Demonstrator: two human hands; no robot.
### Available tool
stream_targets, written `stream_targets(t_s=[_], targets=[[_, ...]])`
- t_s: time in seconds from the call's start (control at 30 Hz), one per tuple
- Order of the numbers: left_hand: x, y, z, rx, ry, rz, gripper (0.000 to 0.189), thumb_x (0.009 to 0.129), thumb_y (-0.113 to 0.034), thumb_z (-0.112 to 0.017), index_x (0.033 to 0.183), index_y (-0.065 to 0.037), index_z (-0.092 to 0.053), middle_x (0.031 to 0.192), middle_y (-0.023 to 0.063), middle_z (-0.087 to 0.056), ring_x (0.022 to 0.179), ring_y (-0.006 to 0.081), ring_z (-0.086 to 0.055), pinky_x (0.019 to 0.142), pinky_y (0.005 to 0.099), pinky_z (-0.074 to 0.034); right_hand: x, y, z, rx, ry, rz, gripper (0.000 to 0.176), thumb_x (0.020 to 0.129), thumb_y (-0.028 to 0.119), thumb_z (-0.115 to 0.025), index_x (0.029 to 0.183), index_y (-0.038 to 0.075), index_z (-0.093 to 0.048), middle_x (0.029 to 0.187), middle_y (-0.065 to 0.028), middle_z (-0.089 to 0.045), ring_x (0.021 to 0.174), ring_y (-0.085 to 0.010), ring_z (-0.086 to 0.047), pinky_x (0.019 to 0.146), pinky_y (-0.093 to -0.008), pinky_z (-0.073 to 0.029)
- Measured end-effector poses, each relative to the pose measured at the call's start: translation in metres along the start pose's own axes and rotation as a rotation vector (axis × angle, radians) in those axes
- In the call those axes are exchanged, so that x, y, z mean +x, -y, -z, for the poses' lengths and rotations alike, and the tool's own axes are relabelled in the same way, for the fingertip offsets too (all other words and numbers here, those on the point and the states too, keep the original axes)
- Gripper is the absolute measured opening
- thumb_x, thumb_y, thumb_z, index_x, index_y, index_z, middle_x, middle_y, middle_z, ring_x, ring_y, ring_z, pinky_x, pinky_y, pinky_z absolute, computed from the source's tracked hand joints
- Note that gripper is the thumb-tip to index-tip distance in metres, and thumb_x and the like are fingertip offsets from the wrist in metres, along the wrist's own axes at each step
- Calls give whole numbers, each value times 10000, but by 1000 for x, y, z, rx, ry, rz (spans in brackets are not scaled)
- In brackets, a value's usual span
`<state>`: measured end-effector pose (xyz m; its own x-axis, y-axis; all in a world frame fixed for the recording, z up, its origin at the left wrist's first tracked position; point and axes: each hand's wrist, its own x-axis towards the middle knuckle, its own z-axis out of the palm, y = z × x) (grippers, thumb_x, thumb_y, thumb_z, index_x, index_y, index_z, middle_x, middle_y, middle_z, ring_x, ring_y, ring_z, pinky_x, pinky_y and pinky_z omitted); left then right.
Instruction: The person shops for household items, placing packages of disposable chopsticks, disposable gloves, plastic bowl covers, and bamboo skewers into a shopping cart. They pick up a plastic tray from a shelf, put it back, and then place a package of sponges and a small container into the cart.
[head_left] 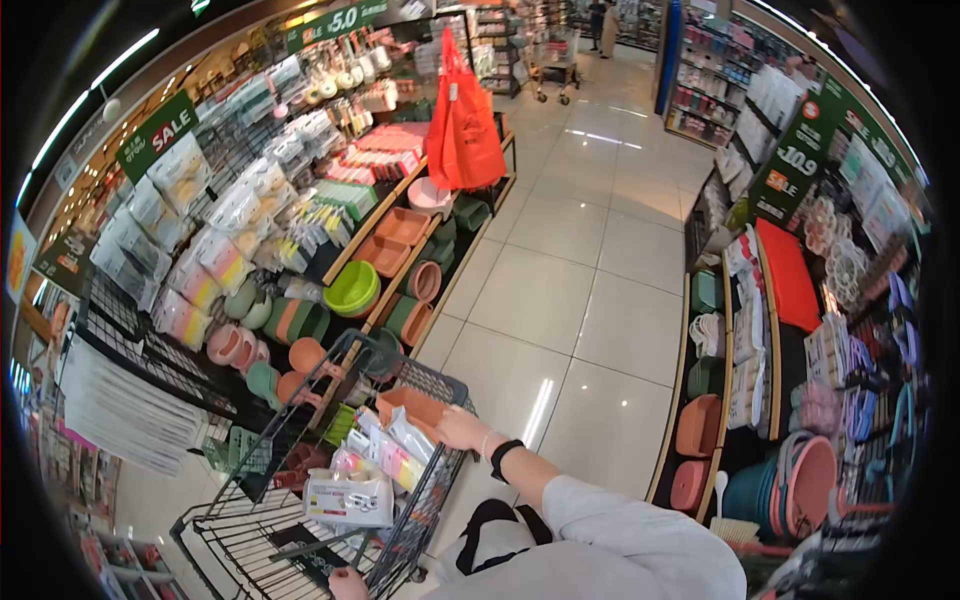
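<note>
A dark wire shopping cart (245, 520) stands at the lower left. My right hand (462, 430) is closed over its side rim, beside a terracotta-coloured plastic container (414, 407) inside the cart. A black band circles that wrist. At the bottom edge, my left hand (348, 583) shows only in part, with its fingers curled at the cart's near side. White packs with printed labels (348, 498) and pink-and-yellow packs (398, 464) lie in the cart.
Shelves on the left carry green bowls (352, 288) and brown trays (405, 226); a red bag (466, 125) hangs above. A tiled aisle (550, 270) runs ahead. The right shelves hold pink tubs (808, 480). Two people stand far off.
</note>
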<state>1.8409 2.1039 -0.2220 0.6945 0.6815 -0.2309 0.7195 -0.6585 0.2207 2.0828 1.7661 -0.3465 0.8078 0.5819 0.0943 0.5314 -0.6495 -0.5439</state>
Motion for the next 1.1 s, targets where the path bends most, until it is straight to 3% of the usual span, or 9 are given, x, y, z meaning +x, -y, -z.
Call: stream_targets(t_s=[0.03, 0.1, 0.17, 0.3, 0.43, 0.77, 0.8, 0.97, 1.1], targets=[[-6, -10, -10, -41, -94, -99, 232, 781, -212, -530, 670, -15, -581, 674, 148, -608, 630, 317, -576, 573, 418, -432, 10, -13, 4, -48, 45, -22, 311, 802, 238, -455, 601, 67, -621, 667, -66, -610, 741, -237, -536, 775, -336, -368], [-8, -37, -34, 55, -224, 123, 154, 710, -179, -591, 677, -29, -579, 659, 118, -564, 642, 284, -572, 613, 385, -456, 26, -40, 14, -39, 87, 11, 279, 767, 238, -473, 587, 85, -623, 652, -61, -608, 746, -234, -538, 773, -342, -368], [-11, -72, -40, 74, -110, 271, 130, 720, -173, -580, 692, -49, -604, 645, 98, -590, 610, 265, -582, 571, 370, -462, 38, -68, 22, -52, 56, 45, 225, 744, 229, -470, 599, 115, -598, 656, -48, -595, 753, -222, -532, 734, -360, -369], [-18, -96, -69, -50, -182, -13, 153, 728, -189, -571, 701, -40, -592, 594, 117, -565, 566, 288, -567, 537, 379, -446, 63, -115, 39, -63, 107, 20, 211, 709, 247, -485, 568, 123, -583, 637, -75, -585, 722, -252, -546, 714, -383, -379], [-28, -160, -71, -157, -79, 180, 160, 745, -213, -561, 730, -60, -604, 590, 116, -572, 553, 286, -567, 515, 377, -437, 82, -153, 61, -38, 138, 18, 175, 695, 222, -494, 631, 123, -623, 687, -68, -603, 769, -242, -547, 754, -366, -375], [-25, -258, -110, -97, -146, 299, 159, 759, -238, -560, 732, -86, -602, 600, 88, -592, 574, 272, -590, 522, 371, -449, 132, -236, 108, -8, 156, 31, 136, 695, 204, -532, 662, 120, -633, 641, -81, -594, 692, -240, -560, 715, -350, -359], [-25, -269, -110, -102, -165, 305, 154, 764, -225, -560, 726, -80, -595, 592, 89, -577, 564, 267, -577, 515, 357, -438, 139, -246, 113, -8, 253, 15, 162, 736, 203, -515, 734, 102, -641, 683, -110, -608, 713, -273, -567, 706, -369, -361], [-15, -337, -118, -64, -218, 452, 154, 772, -213, -545, 732, -70, -587, 600, 97, -579, 576, 292, -577, 528, 382, -442, 165, -295, 128, 65, 228, 88, 139, 698, 204, -537, 660, 108, -630, 651, -93, -602, 706, -244, -568, 705, -361, -351], [-6, -354, -131, -28, -222, 493, 155, 765, -200, -542, 721, -57, -580, 609, 98, -576, 592, 284, -571, 555, 383, -441, 193, -307, 144, -23, 422, -6, 135, 687, 207, -541, 667, 103, -625, 675, -81, -609, 737, -253, -570, 728, -364, -359]])
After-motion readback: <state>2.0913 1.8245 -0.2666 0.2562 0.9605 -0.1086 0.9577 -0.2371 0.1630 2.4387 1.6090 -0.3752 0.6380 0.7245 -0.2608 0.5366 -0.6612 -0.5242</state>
